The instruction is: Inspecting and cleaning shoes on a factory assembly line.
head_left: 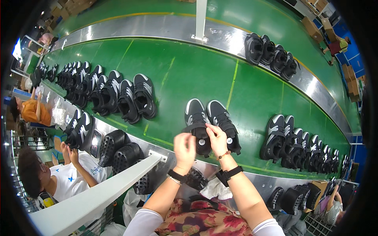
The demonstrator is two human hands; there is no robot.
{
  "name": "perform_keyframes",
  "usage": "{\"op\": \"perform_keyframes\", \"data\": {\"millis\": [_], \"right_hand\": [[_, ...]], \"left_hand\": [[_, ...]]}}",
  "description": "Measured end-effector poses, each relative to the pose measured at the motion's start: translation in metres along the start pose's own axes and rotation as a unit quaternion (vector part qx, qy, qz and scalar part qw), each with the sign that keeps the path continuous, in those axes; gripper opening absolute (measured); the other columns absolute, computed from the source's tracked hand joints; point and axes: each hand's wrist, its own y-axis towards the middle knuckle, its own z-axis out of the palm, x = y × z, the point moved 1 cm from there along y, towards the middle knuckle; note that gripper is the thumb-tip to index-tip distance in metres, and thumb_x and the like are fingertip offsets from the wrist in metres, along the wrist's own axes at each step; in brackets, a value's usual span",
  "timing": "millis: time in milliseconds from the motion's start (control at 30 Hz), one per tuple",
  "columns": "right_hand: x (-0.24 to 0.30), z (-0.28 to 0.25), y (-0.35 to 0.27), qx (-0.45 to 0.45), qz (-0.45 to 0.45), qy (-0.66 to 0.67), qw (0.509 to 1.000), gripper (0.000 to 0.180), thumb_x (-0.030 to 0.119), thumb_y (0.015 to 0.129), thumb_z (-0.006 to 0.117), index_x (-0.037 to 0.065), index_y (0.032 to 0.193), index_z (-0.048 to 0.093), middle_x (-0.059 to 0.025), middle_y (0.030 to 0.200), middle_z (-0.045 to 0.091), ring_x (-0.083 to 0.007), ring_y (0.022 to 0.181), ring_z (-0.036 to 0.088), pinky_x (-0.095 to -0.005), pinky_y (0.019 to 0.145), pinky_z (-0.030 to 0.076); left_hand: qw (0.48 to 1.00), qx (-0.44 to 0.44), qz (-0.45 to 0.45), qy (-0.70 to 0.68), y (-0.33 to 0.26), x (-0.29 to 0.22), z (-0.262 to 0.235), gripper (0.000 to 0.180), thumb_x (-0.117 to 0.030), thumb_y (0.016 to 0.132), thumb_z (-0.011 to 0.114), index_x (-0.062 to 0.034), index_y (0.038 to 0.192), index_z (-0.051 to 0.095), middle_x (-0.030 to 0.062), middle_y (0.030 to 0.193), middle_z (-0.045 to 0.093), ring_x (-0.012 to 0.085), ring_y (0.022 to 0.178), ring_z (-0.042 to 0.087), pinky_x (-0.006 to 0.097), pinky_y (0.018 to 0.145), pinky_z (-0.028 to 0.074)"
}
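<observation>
Pair of black-and-white shoes [210, 124] lies side by side on the green belt [177, 74], heels toward the person, apart from the rows to either side. Left hand [184, 147] is raised over the heel of the left shoe [197, 124], fingers curled, pinching what looks like its black strap or tongue near the collar; the exact contact is partly hidden. Right hand [217, 141] rests on the same shoe's heel, fingers bent round the collar, just beside the right shoe [223, 124]. Neither hand is slack. Judged: light shoe, soft padded upper that gives under a pinch, firmer rubbery sole. The heel collar or the strap makes the best hold; the smooth side panels may slip. Black moulded lasts [118, 149] sit on the steel edge [157, 151] below.
</observation>
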Motion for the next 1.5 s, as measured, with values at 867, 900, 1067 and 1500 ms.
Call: {"op": "perform_keyframes", "data": {"millis": [867, 900, 1067, 1500], "right_hand": [[0.097, -0.051, -0.057, 0.069, -0.107, -0.447, 0.885, 0.045, 0.025, 0.074, 0.068, 0.009, 0.114, 0.058, -0.0227, 0.113, 0.049, -0.036, 0.099, 0.051, -0.0428, 0.078, 0.047], [0.08, -0.049, -0.058, 0.076, -0.1, -0.459, 0.88, 0.046, 0.025, 0.074, 0.069, 0.01, 0.116, 0.058, -0.0263, 0.121, 0.046, -0.0383, 0.103, 0.05, -0.0431, 0.081, 0.047], [0.05, 0.0, -0.035, 0.117, -0.044, -0.391, 0.912, 0.025, 0.01, 0.079, 0.055, 0.003, 0.102, 0.06, -0.0378, 0.131, 0.035, -0.0444, 0.095, 0.056, -0.0452, 0.083, 0.051], [0.07, -0.202, -0.062, -0.133, 0.051, -0.485, 0.863, 0.048, 0.036, 0.072, 0.07, 0.02, 0.115, 0.056, -0.0201, 0.107, 0.054, -0.0355, 0.081, 0.062, -0.0424, 0.068, 0.054]], "left_hand": [[0.984, 0.097, -0.136, 0.066, 0.022, 0.045, -0.043, 0.059, -0.019, 0.083, 0.069, 0.0036, 0.131, 0.044, 0.0204, 0.123, 0.054, 0.0288, 0.111, 0.053, 0.036, 0.088, 0.045], [0.981, 0.112, -0.102, 0.124, 0.029, 0.052, -0.038, 0.058, -0.019, 0.083, 0.068, 0.0048, 0.13, 0.044, 0.0238, 0.123, 0.054, 0.0327, 0.112, 0.054, 0.038, 0.089, 0.046], [0.989, 0.09, -0.065, 0.101, 0.048, 0.079, -0.033, 0.037, -0.007, 0.085, 0.053, 0.0085, 0.119, 0.052, 0.0262, 0.106, 0.062, 0.0349, 0.098, 0.061, 0.04, 0.088, 0.044], [0.973, -0.01, 0.169, 0.159, 0.025, -0.046, -0.05, 0.038, -0.002, 0.088, 0.054, 0.0044, 0.125, 0.048, 0.0183, 0.115, 0.052, 0.0288, 0.104, 0.051, 0.034, 0.078, 0.045]]}}
